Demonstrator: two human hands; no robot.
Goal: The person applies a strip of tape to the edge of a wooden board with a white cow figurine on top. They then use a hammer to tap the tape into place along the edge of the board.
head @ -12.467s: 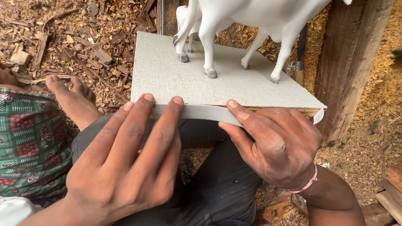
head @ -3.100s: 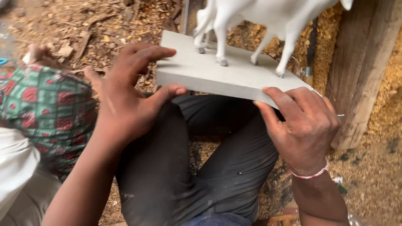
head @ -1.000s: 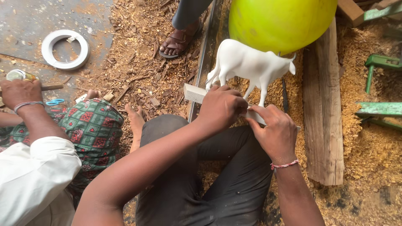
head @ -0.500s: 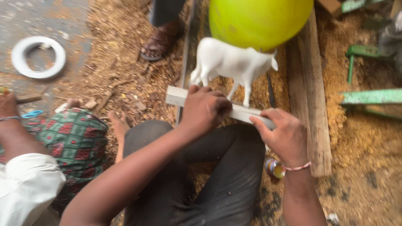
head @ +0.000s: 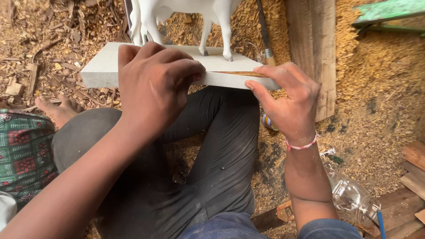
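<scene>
A white four-legged animal figure (head: 212, 17) stands on a flat white base (head: 102, 68) that rests across my lap; only its legs and belly show. My left hand (head: 155, 84) lies curled over the near edge of the base, fingers bent and pressed against it. My right hand (head: 287, 102) grips the base's right end, thumb under and fingers on the edge. Between the hands a thin strip of bare brown wood (head: 241, 74) shows along the top edge. Whether the left hand has anything under its fingers is hidden.
Wood shavings and sawdust cover the ground. A thick wooden plank (head: 310, 53) lies to the right, a clear plastic bottle (head: 349, 199) lies by my right forearm, and wood blocks (head: 416, 172) sit at the lower right. Another person's bare foot (head: 57, 110) and green patterned cloth (head: 24, 155) are at left.
The view has closed in on the base; the yellow-green ball and the figure's head are out of frame. Both hands stay on the base's near edge.
</scene>
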